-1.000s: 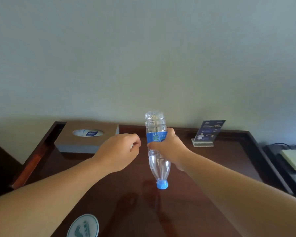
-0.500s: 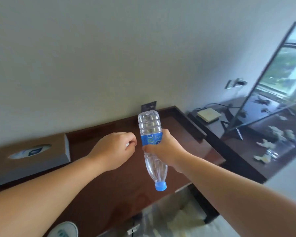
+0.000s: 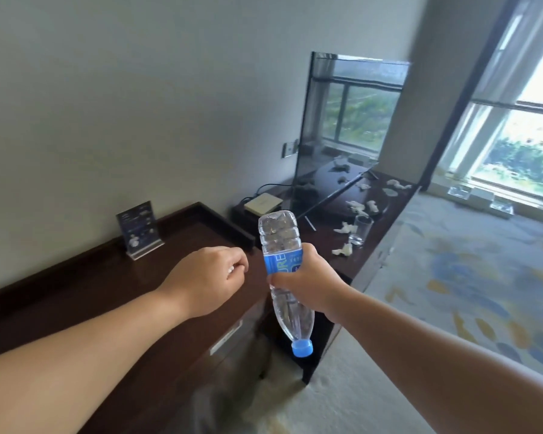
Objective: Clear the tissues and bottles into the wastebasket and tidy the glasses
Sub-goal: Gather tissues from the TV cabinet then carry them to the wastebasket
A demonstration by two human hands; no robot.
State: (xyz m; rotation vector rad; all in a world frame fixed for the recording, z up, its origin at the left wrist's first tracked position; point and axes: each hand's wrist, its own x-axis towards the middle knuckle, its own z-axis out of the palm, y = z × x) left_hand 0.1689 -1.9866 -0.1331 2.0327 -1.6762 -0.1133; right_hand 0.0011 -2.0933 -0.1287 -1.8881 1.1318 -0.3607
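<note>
View has swung right since a second ago: we now see tissues [image 3: 356, 207] and glass [image 3: 360, 229] ahead, right hand [image 3: 308, 285] gripping bottle [image 3: 282, 270] inverted, left hand [image 3: 207, 278] clenched, so more clearing waits.

I count one plastic bottle [image 3: 282, 261], one drinking glass [image 3: 360, 229], two hands, one television [image 3: 348, 126], one small sign stand [image 3: 139, 228], and about seven crumpled tissues [image 3: 343, 249].

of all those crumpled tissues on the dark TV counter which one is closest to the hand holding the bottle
The crumpled tissue at the near end of the counter, just this side of the glass. The other tissues lie beyond the glass, farther from the right hand.
</note>
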